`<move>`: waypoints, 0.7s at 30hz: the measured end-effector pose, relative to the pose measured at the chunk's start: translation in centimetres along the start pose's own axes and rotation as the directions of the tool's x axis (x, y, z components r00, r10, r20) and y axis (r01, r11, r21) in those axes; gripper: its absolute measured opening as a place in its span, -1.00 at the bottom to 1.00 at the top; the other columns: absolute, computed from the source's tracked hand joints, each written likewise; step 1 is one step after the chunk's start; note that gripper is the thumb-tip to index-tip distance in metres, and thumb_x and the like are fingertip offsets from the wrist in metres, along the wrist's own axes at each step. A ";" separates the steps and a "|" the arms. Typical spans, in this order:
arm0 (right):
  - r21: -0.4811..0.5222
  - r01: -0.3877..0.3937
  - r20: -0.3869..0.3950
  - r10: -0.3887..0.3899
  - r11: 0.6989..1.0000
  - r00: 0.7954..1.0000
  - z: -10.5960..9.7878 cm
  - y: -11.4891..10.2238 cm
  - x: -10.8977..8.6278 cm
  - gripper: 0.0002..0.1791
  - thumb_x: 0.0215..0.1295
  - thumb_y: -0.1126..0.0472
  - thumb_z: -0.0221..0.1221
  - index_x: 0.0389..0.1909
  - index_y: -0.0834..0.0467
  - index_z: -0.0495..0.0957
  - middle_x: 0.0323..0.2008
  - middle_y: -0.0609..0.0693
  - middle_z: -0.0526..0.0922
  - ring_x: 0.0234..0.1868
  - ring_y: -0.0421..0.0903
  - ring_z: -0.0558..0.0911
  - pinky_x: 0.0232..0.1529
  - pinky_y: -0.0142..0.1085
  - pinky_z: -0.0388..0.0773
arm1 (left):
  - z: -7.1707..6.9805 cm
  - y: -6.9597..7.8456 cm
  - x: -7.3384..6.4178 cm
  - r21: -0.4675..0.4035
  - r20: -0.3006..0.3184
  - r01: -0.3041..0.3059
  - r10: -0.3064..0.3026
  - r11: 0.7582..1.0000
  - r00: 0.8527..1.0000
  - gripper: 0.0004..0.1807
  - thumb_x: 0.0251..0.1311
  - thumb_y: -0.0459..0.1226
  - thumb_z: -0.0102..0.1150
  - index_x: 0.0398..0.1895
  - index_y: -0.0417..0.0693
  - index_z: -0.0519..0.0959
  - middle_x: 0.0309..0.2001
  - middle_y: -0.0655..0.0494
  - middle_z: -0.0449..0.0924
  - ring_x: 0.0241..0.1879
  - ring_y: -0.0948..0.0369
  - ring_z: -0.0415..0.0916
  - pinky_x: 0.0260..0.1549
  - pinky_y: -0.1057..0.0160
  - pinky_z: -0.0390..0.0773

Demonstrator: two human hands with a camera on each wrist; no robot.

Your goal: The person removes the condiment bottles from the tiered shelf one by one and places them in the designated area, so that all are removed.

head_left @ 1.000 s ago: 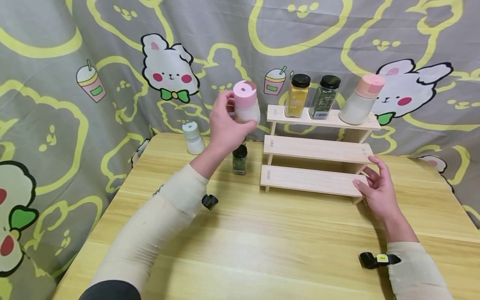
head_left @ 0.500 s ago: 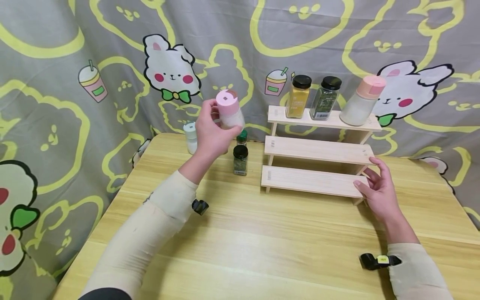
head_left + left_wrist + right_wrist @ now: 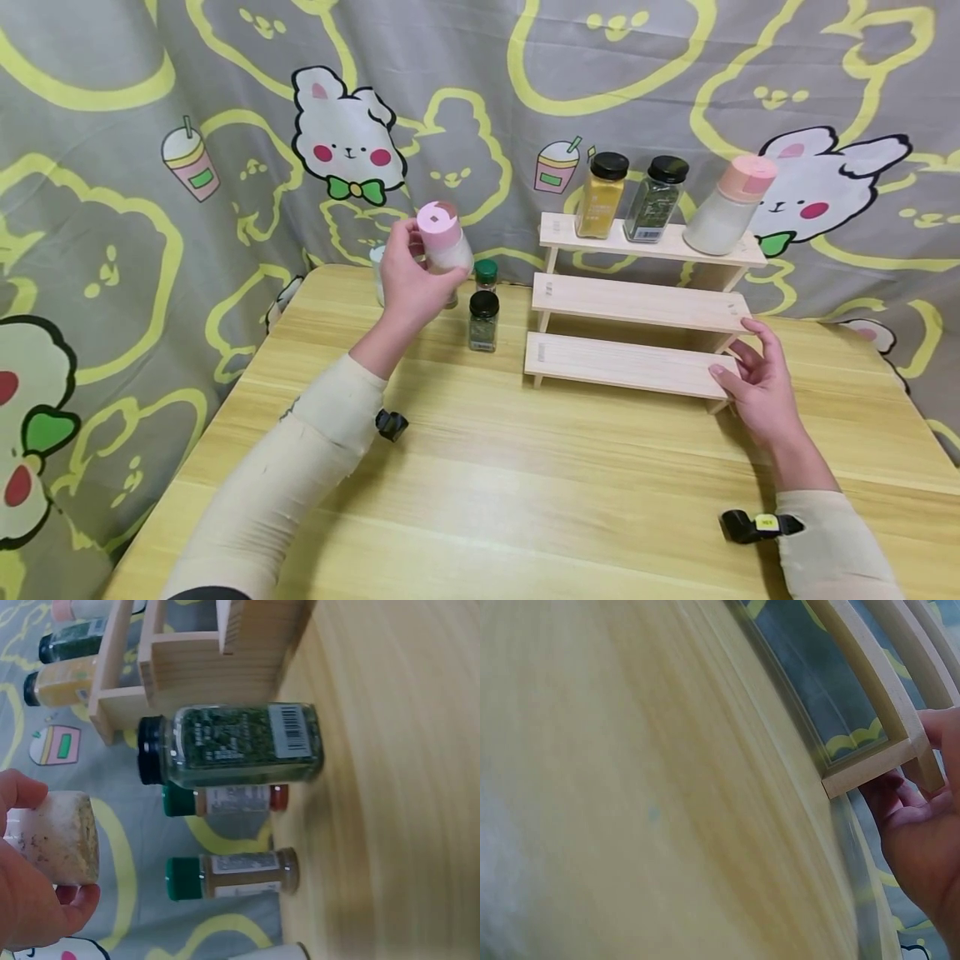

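My left hand [image 3: 411,279] grips a pink-capped seasoning shaker [image 3: 447,246] with white contents, raised above the back left of the table. At the right end of a three-tier wooden rack [image 3: 637,304], my right hand [image 3: 767,392] holds the lowest shelf, thumb on top. The top tier carries a jar of yellow powder [image 3: 597,204], a black-capped herb jar [image 3: 655,204] and another pink-capped shaker [image 3: 722,221]. Right of my left hand, a second black-capped herb jar [image 3: 483,325] stands on the table. The left wrist view shows two green-capped spice jars [image 3: 244,875] beyond it.
A pale-capped shaker [image 3: 377,265] stands behind my left hand, mostly hidden by it. A patterned grey curtain [image 3: 450,50] hangs directly behind the wooden table [image 3: 555,492]. The rack's middle shelf [image 3: 637,302] is bare.
My left hand has carried the pink-capped shaker left and down, away from the rack. A green-capped jar has come into sight beside it. My right hand stays on the rack.
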State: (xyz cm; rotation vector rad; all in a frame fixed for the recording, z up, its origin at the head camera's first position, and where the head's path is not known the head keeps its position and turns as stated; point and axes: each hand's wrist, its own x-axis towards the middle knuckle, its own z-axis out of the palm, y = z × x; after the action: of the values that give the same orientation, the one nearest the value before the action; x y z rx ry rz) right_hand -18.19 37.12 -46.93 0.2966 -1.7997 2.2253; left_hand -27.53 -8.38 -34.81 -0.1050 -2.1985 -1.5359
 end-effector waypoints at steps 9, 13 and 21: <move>-0.002 -0.005 0.004 0.005 1.000 1.000 -0.1 0.0 0.1 -0.16 0.24 0.76 -0.02 0.46 0.06 0.16 0.13 0.05 0.58 -0.06 -0.14 0.67 -0.25 -0.37 0.66 | -0.2 -1.8 -0.6 0.014 -0.001 0.030 -0.030 0.999 1.000 -0.23 -0.21 -0.41 0.54 0.15 -0.11 0.36 0.03 0.05 0.47 -0.01 0.13 0.44 -0.03 0.23 0.57; -0.004 -0.007 0.007 0.007 1.000 1.000 -0.2 -0.1 0.1 -0.15 0.24 0.76 -0.02 0.46 0.05 0.16 0.14 0.05 0.57 -0.05 -0.14 0.67 -0.24 -0.37 0.66 | -0.2 -2.7 -0.9 0.015 0.001 0.032 -0.032 0.999 0.999 -0.22 -0.23 -0.43 0.54 0.14 -0.15 0.36 0.03 0.00 0.46 -0.01 0.10 0.44 -0.03 0.22 0.58; 0.001 -0.003 0.009 0.003 1.000 1.000 -0.2 0.0 0.0 -0.15 0.24 0.76 -0.03 0.46 0.06 0.16 0.16 0.08 0.57 -0.05 -0.13 0.67 -0.25 -0.37 0.66 | 0.0 -4.3 -1.6 0.051 0.005 0.049 -0.050 0.997 0.999 -0.21 -0.26 -0.44 0.55 0.14 -0.19 0.36 0.03 -0.05 0.45 -0.01 0.05 0.43 -0.03 0.18 0.58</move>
State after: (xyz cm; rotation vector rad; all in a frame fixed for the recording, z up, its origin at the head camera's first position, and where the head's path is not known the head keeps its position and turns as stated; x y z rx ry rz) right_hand -18.20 37.30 -46.91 0.3046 -1.8043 2.2310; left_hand -27.43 -9.68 -39.20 -0.0396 -2.2595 -1.5063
